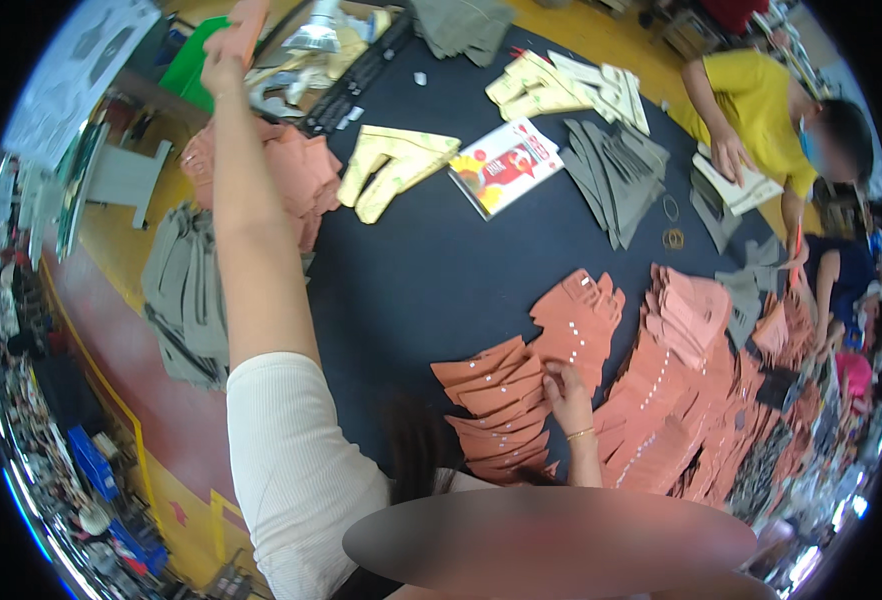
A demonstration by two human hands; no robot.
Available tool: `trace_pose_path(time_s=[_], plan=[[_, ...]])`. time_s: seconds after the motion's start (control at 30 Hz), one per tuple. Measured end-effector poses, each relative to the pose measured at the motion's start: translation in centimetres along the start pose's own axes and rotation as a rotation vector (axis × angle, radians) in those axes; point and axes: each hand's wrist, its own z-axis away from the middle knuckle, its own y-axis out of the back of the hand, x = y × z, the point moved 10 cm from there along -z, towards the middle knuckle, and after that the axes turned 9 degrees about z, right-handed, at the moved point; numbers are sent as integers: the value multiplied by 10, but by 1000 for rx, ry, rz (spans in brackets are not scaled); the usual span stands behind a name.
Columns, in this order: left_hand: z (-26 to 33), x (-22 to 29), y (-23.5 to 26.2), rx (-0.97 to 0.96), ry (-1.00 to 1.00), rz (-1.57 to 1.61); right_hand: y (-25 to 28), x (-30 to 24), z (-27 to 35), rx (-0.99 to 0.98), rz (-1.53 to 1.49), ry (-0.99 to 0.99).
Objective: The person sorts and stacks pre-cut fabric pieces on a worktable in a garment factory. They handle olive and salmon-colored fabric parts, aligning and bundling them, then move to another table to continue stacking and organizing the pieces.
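My left arm, in a white sleeve, reaches to the far left. There my left hand [225, 62] is closed round a flat orange cut piece [249, 25], high up near the picture's rim. Below that forearm lie a pile of salmon cut pieces [306, 185] and a pile of grey-green cut pieces [183, 290]. My right hand [569, 402], with a thin bracelet at its wrist, is at the near side of the table. Its curled fingers pinch the edge of a fanned row of rust-orange cut pieces [496, 385] with small white marks. Another rust-orange bundle [573, 315] lies just beyond.
The dark table [411, 290] carries yellow patterned pieces [396, 165], a colourful printed booklet [506, 167] and grey stacks [616, 175]. A cluttered box [356, 85] stands at the far left. Long orange rows [651, 410] fill the right. A co-worker in yellow [761, 95] handles pieces there.
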Motion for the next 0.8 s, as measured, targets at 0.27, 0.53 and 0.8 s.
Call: trace_pose_path(time_s=[0.27,0.53,0.8], plan=[[140,116,-25,-227,-388,-536,43,22,19,219,-8,-29],[494,147,-102,-1227,2,-221,83,63,-8,479,146,-195],[743,144,-123,-1650,-169,-374,108,55,-3,580,36,-217]])
